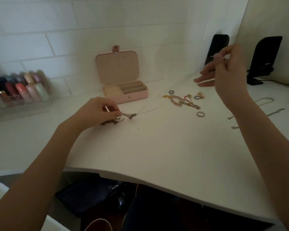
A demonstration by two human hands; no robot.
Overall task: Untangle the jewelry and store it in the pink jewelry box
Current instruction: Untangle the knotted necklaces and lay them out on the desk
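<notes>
The pink jewelry box (128, 95) stands open at the back of the white desk (157, 147), its lid upright against the wall. My left hand (97, 110) pinches one end of a thin silver chain (128, 116) just above the desk, over a small dark tangle (111, 122). The chain runs as a faint strand up and right toward my right hand (223, 70), which is raised and pinches something small between thumb and forefinger, the other fingers spread. A pile of tangled bracelets and rings (183, 100) lies right of the box.
A clear organizer of coloured bottles (20, 87) stands at the far left. Two black speakers (264, 59) stand at the back right. More silver chains (264, 104) lie on the desk's right side. A loose ring (200, 114) sits near the pile. The desk's curved front edge is near me.
</notes>
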